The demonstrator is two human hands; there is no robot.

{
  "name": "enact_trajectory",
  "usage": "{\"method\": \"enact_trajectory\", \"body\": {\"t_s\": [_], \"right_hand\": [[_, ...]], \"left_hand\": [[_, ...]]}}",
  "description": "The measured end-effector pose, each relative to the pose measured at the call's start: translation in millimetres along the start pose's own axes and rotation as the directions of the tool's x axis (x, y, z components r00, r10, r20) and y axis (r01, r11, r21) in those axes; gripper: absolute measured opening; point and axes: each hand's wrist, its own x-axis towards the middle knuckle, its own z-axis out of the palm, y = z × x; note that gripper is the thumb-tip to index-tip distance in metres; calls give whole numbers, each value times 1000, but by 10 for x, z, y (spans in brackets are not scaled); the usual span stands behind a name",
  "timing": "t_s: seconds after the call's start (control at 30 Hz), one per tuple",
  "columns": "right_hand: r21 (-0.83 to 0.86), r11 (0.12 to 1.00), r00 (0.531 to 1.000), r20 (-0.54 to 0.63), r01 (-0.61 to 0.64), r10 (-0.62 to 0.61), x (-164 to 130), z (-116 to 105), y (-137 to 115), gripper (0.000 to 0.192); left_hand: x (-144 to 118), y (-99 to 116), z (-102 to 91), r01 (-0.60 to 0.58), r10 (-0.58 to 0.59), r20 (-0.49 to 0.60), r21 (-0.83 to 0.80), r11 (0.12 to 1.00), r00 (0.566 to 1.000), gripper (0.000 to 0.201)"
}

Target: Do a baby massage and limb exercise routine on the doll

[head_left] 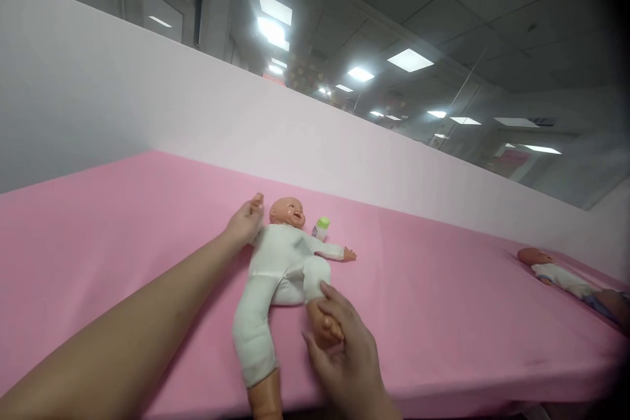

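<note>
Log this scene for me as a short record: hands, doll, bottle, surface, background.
Doll: white-clothed, lying face up, head toward the wall
Left hand: holding one doll arm near its hand
Right hand: fingers against a lower leg, by the foot; firmness of grip unclear
Bottle: green cap, beside the doll's head and shoulder
Surface: pink
Background: second doll at far right of view; lit ceiling panels

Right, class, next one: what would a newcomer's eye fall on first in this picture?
Probably the large doll in white lying face-up on the pink surface, with the person's left hand beside its head and right hand at its bent leg's foot. Next, perhaps, the green-capped bottle near its shoulder, and a second doll at far right.
</note>
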Motion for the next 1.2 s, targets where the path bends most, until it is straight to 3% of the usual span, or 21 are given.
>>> {"method": "enact_trajectory", "body": {"t_s": [0.1, 0.17, 0.37, 0.5, 0.6, 0.8, 0.93, 1.1, 1.2], "right_hand": [[17, 999, 999, 13, -47, 46, 275, 34, 61, 40], [26, 995, 995, 43, -91, 90, 422, 80, 128, 39], [24, 969, 953, 189, -245, 236, 705, 220, 269, 43], [15, 964, 932, 259, -266, 253, 738, 317, 257, 38], [11, 966, 926, 288, -260, 246, 702, 369, 226, 35], [-65, 965, 927, 268, -255, 263, 675, 399, 217, 35], [-56, 967, 935, 248, -249, 255, 712, 405, 212, 30], [19, 973, 962, 153, -230, 225, 661, 339, 191, 36], [29, 978, 974, 98, -206, 202, 513, 218, 125, 40]], "left_hand": [[-239, 112, 84, -199, 155, 214, 202, 959, 964, 57], [-363, 183, 99, -320, 226, 303, 310, 895, 926, 57], [-476, 245, 121, -449, 303, 335, 585, 676, 892, 40], [-464, 224, 171, -585, 327, 488, 620, 523, 809, 16], [-440, 214, 202, -647, 324, 563, 605, 464, 760, 19], [-380, 209, 184, -694, 365, 604, 503, 515, 708, 24], [-394, 197, 150, -642, 353, 557, 495, 585, 752, 32], [-369, 114, 82, -460, 298, 373, 495, 737, 879, 47], [-281, 13, 47, -266, 186, 217, 435, 860, 958, 49]]}}
